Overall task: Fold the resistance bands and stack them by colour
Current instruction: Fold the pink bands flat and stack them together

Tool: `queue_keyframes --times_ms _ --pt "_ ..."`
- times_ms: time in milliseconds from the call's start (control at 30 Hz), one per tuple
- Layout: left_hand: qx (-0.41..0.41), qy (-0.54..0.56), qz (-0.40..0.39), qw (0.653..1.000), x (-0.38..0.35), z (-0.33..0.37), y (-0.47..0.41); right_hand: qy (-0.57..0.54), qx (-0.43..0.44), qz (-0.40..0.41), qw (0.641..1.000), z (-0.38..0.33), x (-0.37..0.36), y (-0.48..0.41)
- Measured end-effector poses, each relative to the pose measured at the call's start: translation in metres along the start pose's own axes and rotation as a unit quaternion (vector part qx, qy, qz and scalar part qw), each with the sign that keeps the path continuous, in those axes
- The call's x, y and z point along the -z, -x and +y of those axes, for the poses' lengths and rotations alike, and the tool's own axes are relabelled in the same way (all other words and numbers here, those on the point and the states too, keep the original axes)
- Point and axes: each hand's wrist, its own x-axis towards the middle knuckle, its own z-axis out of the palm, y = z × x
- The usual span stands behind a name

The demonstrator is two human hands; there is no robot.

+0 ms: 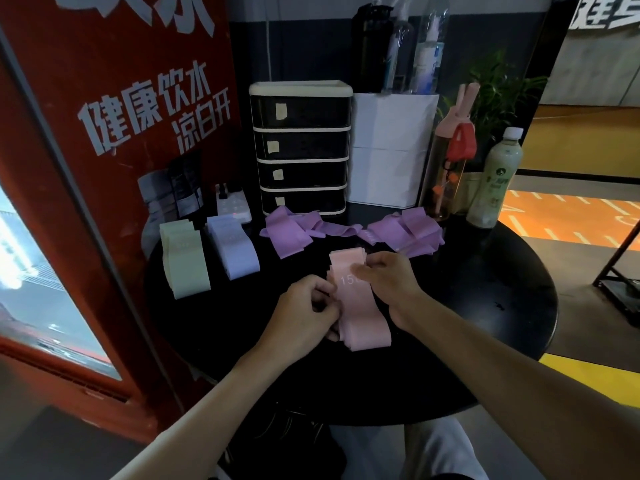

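A folded stack of pink bands point(360, 306) lies in the middle of the round black table point(502, 289), with white numerals on its top layer. My left hand point(308, 306) pinches the stack's left edge with curled fingers. My right hand point(391, 278) grips its right side, thumb on top near the numerals. A folded pale green stack point(185, 261) and a folded lavender stack point(235, 247) lie side by side at the left. Loose purple bands point(287, 230) stretch unfolded along the back, bunched again at the right point(405, 230).
Behind the bands stand a black four-drawer organiser point(301, 147), a white box point(391, 147) holding spray bottles, a pink-capped bottle point(450, 161) and a green drink bottle point(495, 181). A white power strip point(235, 202) lies at the back left. A red poster panel point(104, 133) borders the table's left side.
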Motion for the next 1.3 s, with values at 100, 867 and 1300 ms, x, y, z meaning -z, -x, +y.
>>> queue_keyframes --times_ms 100,867,1300 --pt "-0.017 -0.031 0.012 0.999 0.005 0.003 -0.009 0.020 0.013 0.003 1.000 0.001 -0.002 0.000" --pt "-0.068 -0.210 -0.163 0.962 0.004 0.001 -0.105 0.377 0.019 -0.046 0.925 0.013 0.034 0.050" --pt "-0.082 -0.232 -0.185 0.951 0.006 0.007 -0.106 0.357 0.017 -0.052 0.932 0.015 0.026 0.060"
